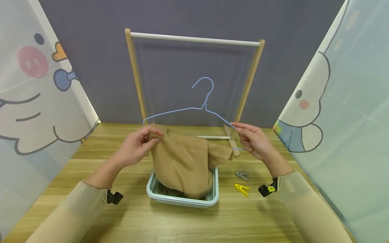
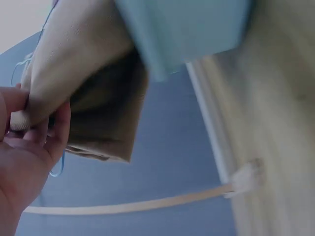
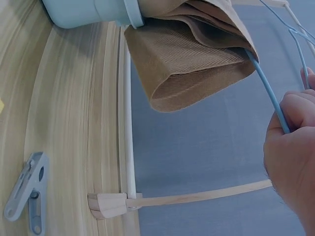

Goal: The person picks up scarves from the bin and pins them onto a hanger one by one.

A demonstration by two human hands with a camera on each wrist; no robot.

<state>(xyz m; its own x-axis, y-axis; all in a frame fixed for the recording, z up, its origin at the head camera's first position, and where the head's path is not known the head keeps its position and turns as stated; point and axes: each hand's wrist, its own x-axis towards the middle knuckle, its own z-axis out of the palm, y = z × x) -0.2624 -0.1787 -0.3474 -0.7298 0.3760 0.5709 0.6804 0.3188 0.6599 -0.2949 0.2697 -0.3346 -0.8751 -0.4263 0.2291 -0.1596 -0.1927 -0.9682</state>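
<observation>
A brown garment hangs over the light blue basin, its lower part inside the rim. A blue wire hanger stands upright behind and above it, hook at the top, and its bottom bar emerges from the cloth on the right. My left hand pinches the garment's upper left edge between thumb and fingers. At the hanger's right end, my right hand grips the wire. In the right wrist view, an open tube-shaped end of the garment lies beside the bar.
Behind the basin stands a wooden rack with a white top rail. A grey clothespin and a yellow clothespin lie on the wooden table, right of the basin. Cartoon-printed curtains flank both sides.
</observation>
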